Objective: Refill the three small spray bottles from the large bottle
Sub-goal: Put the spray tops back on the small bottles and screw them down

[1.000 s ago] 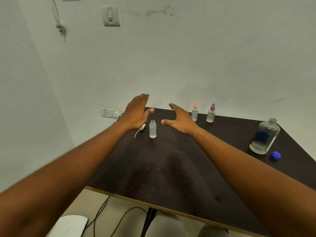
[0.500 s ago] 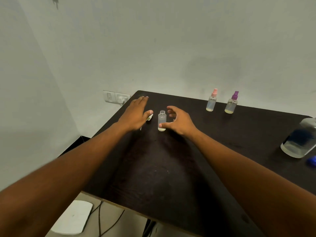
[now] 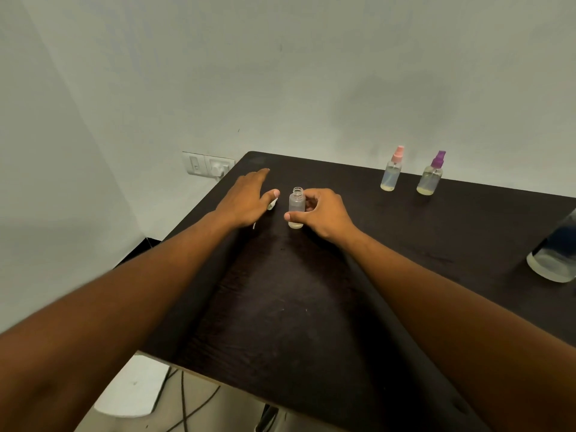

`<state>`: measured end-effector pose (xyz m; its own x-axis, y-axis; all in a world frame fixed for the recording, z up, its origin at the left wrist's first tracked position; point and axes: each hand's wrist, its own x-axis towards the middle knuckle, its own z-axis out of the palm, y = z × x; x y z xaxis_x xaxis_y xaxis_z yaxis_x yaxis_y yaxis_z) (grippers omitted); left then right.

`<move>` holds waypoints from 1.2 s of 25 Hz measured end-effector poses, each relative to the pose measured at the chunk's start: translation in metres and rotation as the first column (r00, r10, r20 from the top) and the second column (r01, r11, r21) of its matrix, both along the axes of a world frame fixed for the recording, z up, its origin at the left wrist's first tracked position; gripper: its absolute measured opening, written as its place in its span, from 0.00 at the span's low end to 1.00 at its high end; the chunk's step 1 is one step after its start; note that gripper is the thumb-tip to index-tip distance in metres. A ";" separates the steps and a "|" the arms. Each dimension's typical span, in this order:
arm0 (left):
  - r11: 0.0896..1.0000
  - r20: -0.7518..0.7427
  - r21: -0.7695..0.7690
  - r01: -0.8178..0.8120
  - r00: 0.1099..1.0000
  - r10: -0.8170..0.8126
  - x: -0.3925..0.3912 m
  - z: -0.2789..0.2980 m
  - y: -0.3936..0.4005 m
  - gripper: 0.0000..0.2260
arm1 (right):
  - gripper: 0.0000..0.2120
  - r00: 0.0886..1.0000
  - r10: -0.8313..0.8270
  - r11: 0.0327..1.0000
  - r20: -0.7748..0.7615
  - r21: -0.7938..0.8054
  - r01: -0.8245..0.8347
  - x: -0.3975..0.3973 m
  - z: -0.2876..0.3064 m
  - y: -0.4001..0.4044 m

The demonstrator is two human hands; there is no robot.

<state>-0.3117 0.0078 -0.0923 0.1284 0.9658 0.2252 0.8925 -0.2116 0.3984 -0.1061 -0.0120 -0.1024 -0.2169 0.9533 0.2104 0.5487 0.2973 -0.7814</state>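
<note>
A small clear bottle [image 3: 296, 204] with its top off stands upright on the dark table [image 3: 311, 307]. My right hand [image 3: 321, 213] grips it, thumb in front and fingers curled behind. My left hand [image 3: 246, 198] lies flat just to its left, over a white spray top [image 3: 272, 204] with its thin tube. Two capped spray bottles stand at the back: a pink-topped one [image 3: 391, 169] and a purple-topped one [image 3: 431, 174]. The large clear bottle [image 3: 556, 254] sits at the right edge, partly cut off.
The table's left edge runs close to my left hand, with a wall socket [image 3: 207, 165] beyond it. Cables [image 3: 187, 397] and a white object [image 3: 134, 388] lie on the floor under the near edge.
My right hand has closed round the open small bottle. My left hand has lowered onto the spray top. The view has shifted left, pushing the large bottle toward the right edge.
</note>
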 end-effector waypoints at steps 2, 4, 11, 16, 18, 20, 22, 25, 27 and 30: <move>1.000 0.003 -0.014 -0.009 1.000 0.009 0.001 0.000 0.001 0.30 | 0.16 1.000 -0.001 1.000 -0.009 0.016 0.002 0.004 0.006 0.000; 1.000 -0.005 -0.020 -0.014 1.000 0.014 0.001 0.000 0.001 0.30 | 0.15 1.000 -0.005 0.999 -0.009 0.037 0.005 0.010 0.015 0.000; 0.993 -0.071 -0.117 -0.029 0.997 0.020 0.011 0.000 0.009 0.28 | 0.17 1.000 -0.027 0.996 0.010 0.088 0.027 0.032 0.051 0.003; 0.983 -0.155 -0.169 -0.065 0.987 0.038 0.028 -0.002 0.016 0.16 | 0.17 0.999 -0.047 0.993 0.008 0.110 0.046 0.047 0.061 0.005; 0.985 -0.147 -0.152 -0.087 0.987 0.065 0.033 -0.005 0.018 0.10 | 0.16 0.998 -0.059 0.992 0.009 0.116 0.057 0.053 0.062 0.005; 0.986 -0.127 -0.139 -0.092 0.989 0.075 0.038 -0.004 0.018 0.12 | 0.15 0.998 -0.069 0.991 0.009 0.117 0.067 0.059 0.060 0.005; 0.991 -0.094 -0.107 -0.082 0.993 0.072 0.044 0.000 0.016 0.13 | 0.15 0.997 -0.071 0.991 0.004 0.115 0.070 0.066 0.058 0.005; 0.998 0.006 -0.034 -0.052 0.999 0.052 0.058 0.013 0.010 0.13 | 0.15 0.997 -0.080 0.990 0.005 0.120 0.079 0.075 0.057 -0.002; 1.000 0.087 0.002 -0.024 0.996 0.024 0.068 0.024 0.006 0.12 | 0.16 0.996 -0.088 0.989 0.001 0.120 0.087 0.081 0.059 -0.008; 0.999 0.216 0.036 0.007 0.976 -0.014 0.087 0.046 -0.006 0.11 | 0.16 0.994 -0.108 0.986 0.008 0.129 0.106 0.091 0.068 -0.021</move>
<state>-0.2244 0.0020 -0.0463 0.0832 0.9557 0.2824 0.7840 -0.2377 0.5735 -0.0151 -0.0331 -0.0349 -0.1189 0.9365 0.3300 0.5943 0.3333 -0.7319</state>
